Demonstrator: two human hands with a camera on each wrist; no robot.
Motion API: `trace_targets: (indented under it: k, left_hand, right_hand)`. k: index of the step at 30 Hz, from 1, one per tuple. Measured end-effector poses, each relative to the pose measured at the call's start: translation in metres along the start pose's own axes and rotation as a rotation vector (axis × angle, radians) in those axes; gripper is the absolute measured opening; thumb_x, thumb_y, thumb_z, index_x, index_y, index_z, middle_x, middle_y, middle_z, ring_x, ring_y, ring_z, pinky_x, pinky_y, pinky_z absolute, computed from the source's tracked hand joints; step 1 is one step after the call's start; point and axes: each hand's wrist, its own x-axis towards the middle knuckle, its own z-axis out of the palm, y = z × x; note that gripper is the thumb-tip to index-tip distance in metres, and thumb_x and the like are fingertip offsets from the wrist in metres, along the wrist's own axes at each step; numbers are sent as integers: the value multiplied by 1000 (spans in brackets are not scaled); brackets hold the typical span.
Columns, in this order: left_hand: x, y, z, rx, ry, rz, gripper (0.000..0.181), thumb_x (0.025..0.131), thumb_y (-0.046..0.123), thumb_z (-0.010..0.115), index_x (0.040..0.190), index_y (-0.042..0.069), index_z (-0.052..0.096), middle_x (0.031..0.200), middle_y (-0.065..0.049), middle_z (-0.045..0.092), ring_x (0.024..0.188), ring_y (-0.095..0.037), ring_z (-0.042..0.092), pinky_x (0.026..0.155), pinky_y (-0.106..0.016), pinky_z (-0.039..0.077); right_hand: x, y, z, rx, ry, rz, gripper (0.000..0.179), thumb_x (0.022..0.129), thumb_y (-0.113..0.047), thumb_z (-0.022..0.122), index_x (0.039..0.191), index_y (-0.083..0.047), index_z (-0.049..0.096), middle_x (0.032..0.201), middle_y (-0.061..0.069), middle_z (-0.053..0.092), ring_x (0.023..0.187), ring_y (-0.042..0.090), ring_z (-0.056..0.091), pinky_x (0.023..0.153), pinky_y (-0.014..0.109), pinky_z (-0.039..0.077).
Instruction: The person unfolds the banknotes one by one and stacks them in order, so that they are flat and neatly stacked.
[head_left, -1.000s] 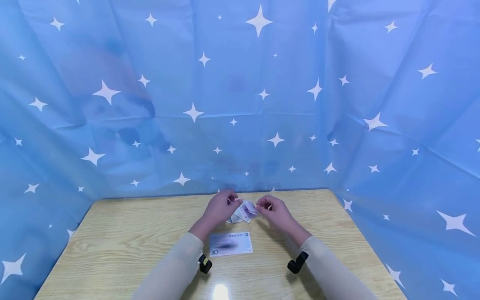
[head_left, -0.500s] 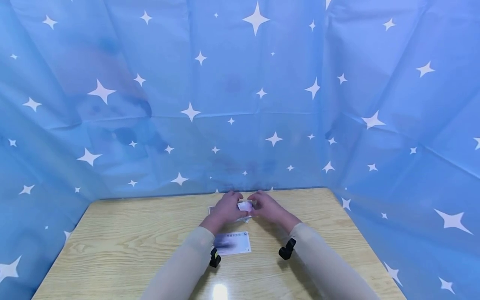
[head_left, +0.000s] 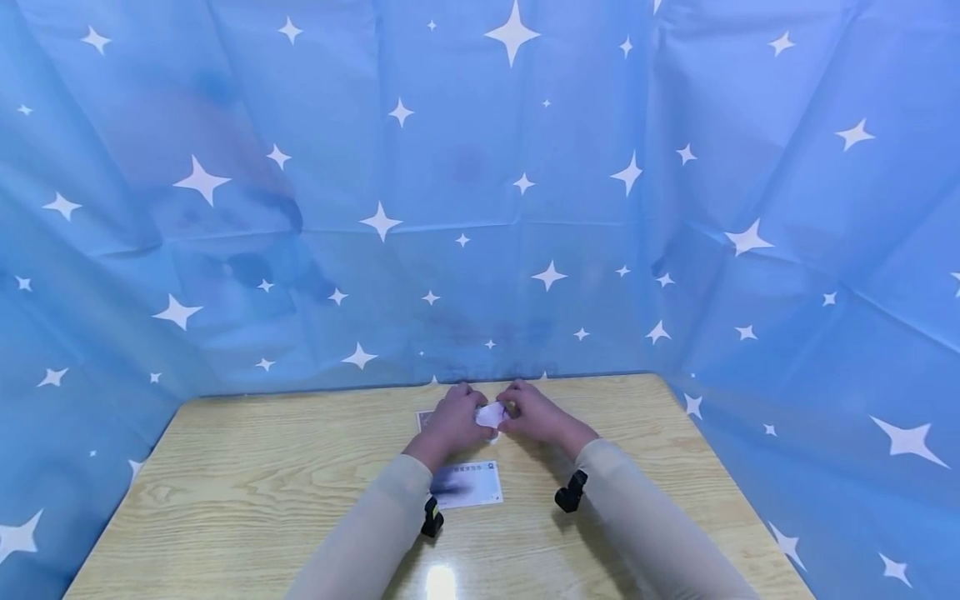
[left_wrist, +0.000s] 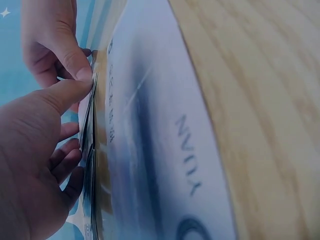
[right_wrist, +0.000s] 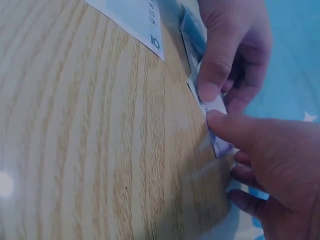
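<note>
At the far side of the table, my left hand point(head_left: 455, 418) and my right hand point(head_left: 534, 414) pinch a pale, purplish banknote point(head_left: 492, 413) between them. The thumbs lie on its near side, with tips close together in both wrist views. More banknotes point(left_wrist: 89, 150) lie under or behind it, seen almost edge-on in the left wrist view; how many my fingers grip is unclear. One corner of a note point(head_left: 423, 419) shows left of my left hand. Nearer to me a ten-yuan banknote point(head_left: 478, 485) lies flat, partly covered by my left forearm.
The wooden table point(head_left: 247, 483) ends at the back against a blue curtain point(head_left: 465, 183) with white stars, which also hangs along both sides. Black wrist cameras point(head_left: 572, 492) are strapped over the sleeves.
My hands have come closer together over the notes, the left moving right and the right moving left. The pinched note now sits between both thumbs. The flat ten-yuan note stays in place.
</note>
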Motion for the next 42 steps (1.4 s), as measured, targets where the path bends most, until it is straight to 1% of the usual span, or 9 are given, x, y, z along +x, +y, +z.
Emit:
trace_targets:
  k: [6,9,13,18,25,28,31,36,42]
  left_hand:
    - [0,0,2,-19,12,2,56,93,41,89,138,12,73,133,-7,59,120,-28,57,106,-49,52]
    - [1,0,2,11,17,18,55,94,41,89,139,13,71,134,-6,60,125,-27,56,110,-50,50]
    - [1,0,3,43,31,50,53,95,40,88,138,15,70,136,-3,63,130,-27,55,116,-51,46]
    - [4,-2,5,25,53,91,49,96,34,88,136,14,70,138,-4,65,135,-29,54,118,-53,45]
    - [2,-4,2,-208,79,82,38,100,20,84,135,13,73,140,-7,67,140,-33,56,117,-52,48]
    - [0,-4,-2,-321,73,71,31,104,18,80,135,14,73,138,-3,69,135,-28,62,114,-48,52]
    - [-3,-5,-6,-431,65,53,26,108,16,75,134,17,73,128,-1,71,117,-23,67,100,-44,58]
    - [-8,-7,-9,-518,81,32,22,111,15,69,131,22,75,109,2,68,94,-18,62,80,-37,54]
    - [-13,-9,-10,-604,101,30,21,110,12,70,127,21,78,101,0,66,87,-19,59,74,-34,51]
  right_hand:
    - [2,3,5,147,42,47,39,96,-6,87,129,-3,66,113,8,64,98,20,60,85,37,55]
    - [1,3,8,219,65,70,38,95,-2,86,126,-6,63,105,6,67,94,19,63,83,38,56]
    - [-1,3,12,253,100,87,39,96,-1,85,127,-8,62,104,4,67,94,17,63,84,37,56]
    - [-6,4,14,299,175,94,34,98,3,81,125,-7,63,102,6,64,92,19,62,80,35,56]
    - [-10,6,12,441,215,127,31,100,0,79,128,-7,67,103,8,68,93,21,66,77,31,57]
    - [-13,5,9,500,228,130,32,100,0,80,129,-5,67,104,10,70,94,22,68,76,30,58]
    - [-16,1,6,546,244,121,35,98,1,81,130,-2,67,105,12,71,95,23,69,77,28,59]
    - [-21,-6,4,604,252,115,36,97,1,81,130,-1,66,105,12,71,95,23,69,78,28,60]
    - [-26,-14,7,619,268,113,35,99,0,81,131,-3,67,105,10,71,96,23,69,78,28,60]
